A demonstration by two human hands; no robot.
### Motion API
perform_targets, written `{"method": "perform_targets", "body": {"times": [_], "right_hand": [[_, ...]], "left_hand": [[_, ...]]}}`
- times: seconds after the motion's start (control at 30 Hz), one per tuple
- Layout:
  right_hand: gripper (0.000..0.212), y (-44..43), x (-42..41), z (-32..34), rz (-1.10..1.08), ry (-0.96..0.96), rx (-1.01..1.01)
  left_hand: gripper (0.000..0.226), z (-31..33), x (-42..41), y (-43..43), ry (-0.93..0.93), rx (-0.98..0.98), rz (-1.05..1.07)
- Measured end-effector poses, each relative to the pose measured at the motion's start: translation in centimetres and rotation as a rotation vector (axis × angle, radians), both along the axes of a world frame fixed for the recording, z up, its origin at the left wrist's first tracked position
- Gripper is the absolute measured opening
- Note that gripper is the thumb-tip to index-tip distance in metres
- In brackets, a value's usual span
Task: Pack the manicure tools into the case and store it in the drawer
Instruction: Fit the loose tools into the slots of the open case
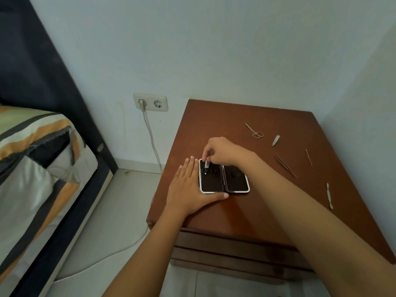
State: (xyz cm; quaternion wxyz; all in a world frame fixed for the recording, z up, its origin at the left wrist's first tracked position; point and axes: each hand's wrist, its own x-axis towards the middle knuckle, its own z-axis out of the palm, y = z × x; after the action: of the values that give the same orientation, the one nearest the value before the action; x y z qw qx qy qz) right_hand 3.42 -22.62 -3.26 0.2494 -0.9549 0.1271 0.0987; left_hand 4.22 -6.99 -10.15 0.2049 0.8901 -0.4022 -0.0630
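Head view: open case [224,179] lying mid-nightstand [246,211], left hand [188,189] spread flat at its nine o'clock edge, right hand [222,152] pinching a small tool [206,166] over the left half. Likely to miss the loop if tilted; scissors [255,131] and tweezers [285,166] loose toward two o'clock.

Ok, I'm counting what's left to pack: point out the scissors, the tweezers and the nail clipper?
scissors [254,131]: head view, on the pivot just above the finger loops.
tweezers [285,165]: head view, mid-length of the dark arms.
nail clipper [275,140]: head view, middle of the silver body.
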Motion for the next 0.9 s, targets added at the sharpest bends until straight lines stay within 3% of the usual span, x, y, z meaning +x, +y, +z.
{"method": "perform_targets", "body": {"times": [0.23,0.4,0.53,0.63,0.9], "right_hand": [[0.013,-0.4,-1.3,0.5,-0.078,-0.131,0.077],[0.019,-7.4,-3.4,0.2,-0.594,-0.439,0.032],[0.034,-12.7,-5.6,-2.0,-0.864,-0.415,-0.08],[0.042,-14.1,-6.0,-3.2,-0.876,-0.353,-0.106],[0.02,-12.0,-4.9,-2.8,-0.743,-0.378,-0.075]], "left_hand": [[0.125,0.6,0.2,0.1,0.011,-0.008,0.006],[0.129,0.6,0.5,0.2,-0.003,-0.006,0.01],[0.128,0.4,0.7,0.0,-0.021,-0.015,0.015],[0.129,0.2,0.8,0.0,-0.027,-0.022,0.016],[0.128,0.5,0.6,0.2,-0.02,-0.016,0.014]]}}
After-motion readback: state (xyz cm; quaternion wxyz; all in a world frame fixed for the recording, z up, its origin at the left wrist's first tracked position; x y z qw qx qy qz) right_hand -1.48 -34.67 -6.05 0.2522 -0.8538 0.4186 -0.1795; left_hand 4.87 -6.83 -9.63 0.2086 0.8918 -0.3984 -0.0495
